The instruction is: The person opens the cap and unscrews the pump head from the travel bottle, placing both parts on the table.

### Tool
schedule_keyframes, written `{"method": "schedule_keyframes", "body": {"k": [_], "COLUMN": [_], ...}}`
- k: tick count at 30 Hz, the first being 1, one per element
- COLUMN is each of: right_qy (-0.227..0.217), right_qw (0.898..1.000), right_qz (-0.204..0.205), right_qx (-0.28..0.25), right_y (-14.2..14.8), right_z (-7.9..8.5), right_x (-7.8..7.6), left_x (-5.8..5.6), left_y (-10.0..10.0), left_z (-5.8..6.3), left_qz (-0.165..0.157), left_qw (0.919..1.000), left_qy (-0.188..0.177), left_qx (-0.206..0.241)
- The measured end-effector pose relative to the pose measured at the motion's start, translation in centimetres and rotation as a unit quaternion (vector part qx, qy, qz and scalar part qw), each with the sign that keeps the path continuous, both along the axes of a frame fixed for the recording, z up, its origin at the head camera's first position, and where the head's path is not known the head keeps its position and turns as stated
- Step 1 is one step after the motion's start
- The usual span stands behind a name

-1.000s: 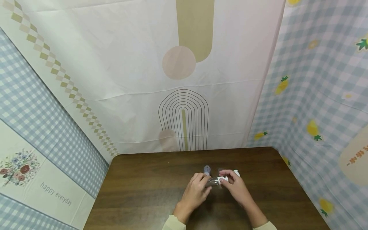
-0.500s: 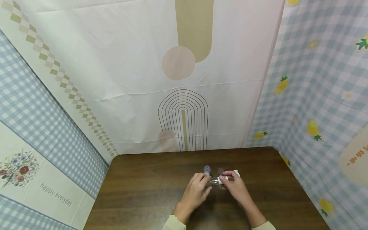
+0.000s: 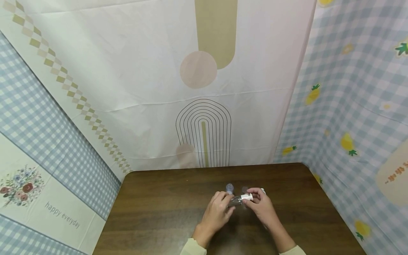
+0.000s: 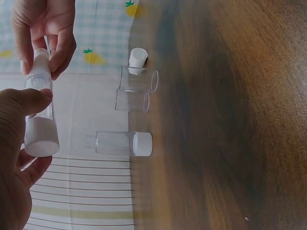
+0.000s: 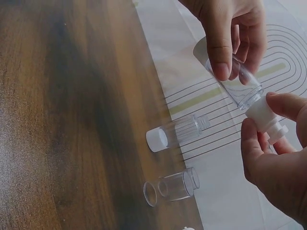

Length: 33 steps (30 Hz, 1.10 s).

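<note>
My left hand (image 3: 217,210) grips a clear bottle (image 5: 240,88) with a white base (image 4: 42,137), holding it tilted above the table. My right hand (image 3: 262,209) pinches a white pump top (image 5: 261,115) at the bottle's neck, thumb on one side and fingers on the other. The pump top meets the neck; whether it is threaded on cannot be told. Beyond the hands stands a second clear bottle (image 4: 115,143), also white-based, with its threaded neck bare. Beside it are clear open cylinders (image 5: 177,187), perhaps covers, and a small white piece (image 4: 138,57).
The dark wooden table (image 3: 153,209) ends at a white printed cloth (image 3: 143,134) hanging behind it. Checked cloths (image 3: 344,106) hang along both sides.
My right fingers have shifted on the white pump top, leaving more of it showing, and it has tilted up slightly. The left hand and its bottle stay in place.
</note>
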State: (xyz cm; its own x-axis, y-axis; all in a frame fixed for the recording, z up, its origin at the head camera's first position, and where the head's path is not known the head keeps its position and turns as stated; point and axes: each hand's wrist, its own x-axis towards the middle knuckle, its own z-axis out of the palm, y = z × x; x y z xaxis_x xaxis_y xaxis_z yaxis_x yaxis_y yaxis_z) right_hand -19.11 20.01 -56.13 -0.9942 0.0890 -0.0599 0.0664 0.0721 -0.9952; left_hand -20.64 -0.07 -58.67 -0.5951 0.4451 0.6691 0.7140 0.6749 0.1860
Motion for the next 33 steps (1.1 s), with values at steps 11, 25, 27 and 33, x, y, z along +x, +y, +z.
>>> {"method": "schedule_keyframes", "body": {"k": [11, 25, 27, 33], "right_qy": [0.037, 0.095, 0.093, 0.055], "right_qw": [0.999, 0.995, 0.996, 0.997], "right_qz": [-0.01, -0.015, -0.018, -0.028], "right_qx": [-0.001, -0.014, -0.002, 0.054], "right_y": [0.2, 3.9, 4.8, 6.8], "right_z": [-0.3, -0.7, -0.9, -1.4], "right_x": [0.1, 0.1, 0.1, 0.1], "left_x": [0.0, -0.1, -0.1, 0.0], "left_y": [0.0, -0.5, -0.5, -0.6], "left_z": [-0.2, -0.6, -0.7, -0.8], "left_qz": [0.0, 0.003, 0.004, 0.008], "left_qw": [0.9999, 0.9993, 0.9992, 0.9993], "left_qy": [-0.001, 0.019, 0.021, 0.014], "left_qx": [0.014, 0.032, 0.033, 0.034]}}
